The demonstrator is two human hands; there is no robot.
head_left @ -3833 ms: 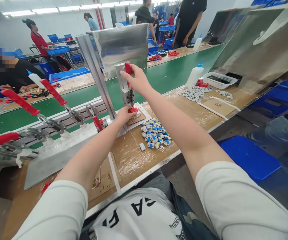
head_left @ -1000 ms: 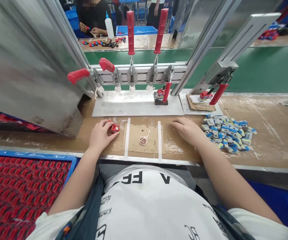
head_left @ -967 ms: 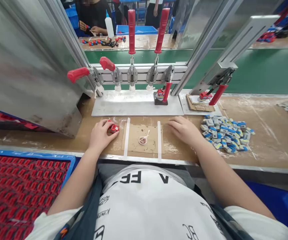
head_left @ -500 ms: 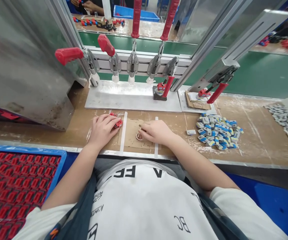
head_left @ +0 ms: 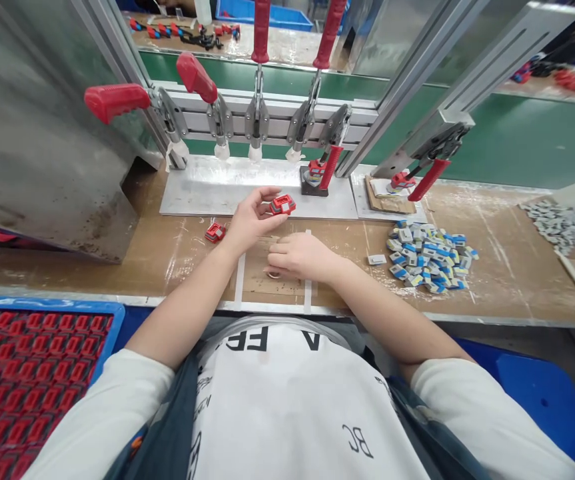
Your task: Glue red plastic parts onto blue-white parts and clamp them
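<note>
My left hand [head_left: 253, 219] is raised over the front edge of the metal plate, thumb and fingers pinching a small red plastic housing [head_left: 283, 205] with grey edges. Another red housing [head_left: 215, 232] lies on the bench behind my left wrist. My right hand [head_left: 303, 257] rests on the taped brown cardboard [head_left: 252, 283], its fingers curled together. Under those fingertips the rim of a small round dish [head_left: 273, 275] peeks out, mostly covered. Whatever the right fingertips hold is hidden.
Red-handled toggle clamps [head_left: 257, 123] stand behind the metal plate [head_left: 207, 193]; the rightmost presses a red part onto a dark block [head_left: 313, 183]. Right of my hands lies a pile of grey-blue blocks [head_left: 430, 260], with one loose block [head_left: 377, 259] beside it. A blue-rimmed tray [head_left: 117, 320] of red housings sits at lower left.
My left hand has lifted a red housing off the bench and carried it right and away from me, towards the metal plate. The right hand stays by the round dish, fingers more curled.
</note>
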